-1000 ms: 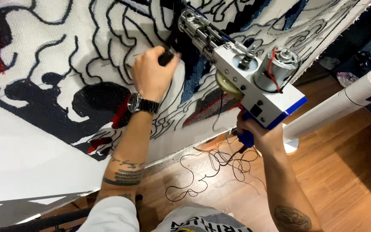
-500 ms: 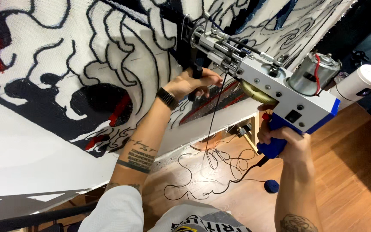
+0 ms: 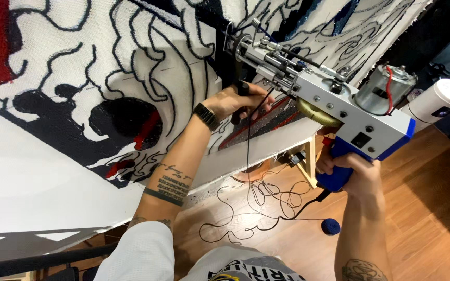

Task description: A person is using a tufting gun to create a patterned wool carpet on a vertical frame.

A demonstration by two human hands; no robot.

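1. Right hand (image 3: 351,169): fingers wrapped tight round the blue grip of the tufting gun (image 3: 334,106), forearm raised.
2. Left hand (image 3: 238,101): arm outstretched, fingers curled closed on the gun's black front handle.
3. Gun's needle end meets the patterned cloth (image 3: 105,78).
4. Dark yarn (image 3: 256,200) lies looped on the floor.

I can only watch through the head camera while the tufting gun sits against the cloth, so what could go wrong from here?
1. The left hand grips the front handle close to the needle end of the tufting gun; a slip could bring fingers near it.
2. Dark yarn hangs past that hand into loose loops on the floor; it might snag.
3. The power cord trails below the right hand and could catch.
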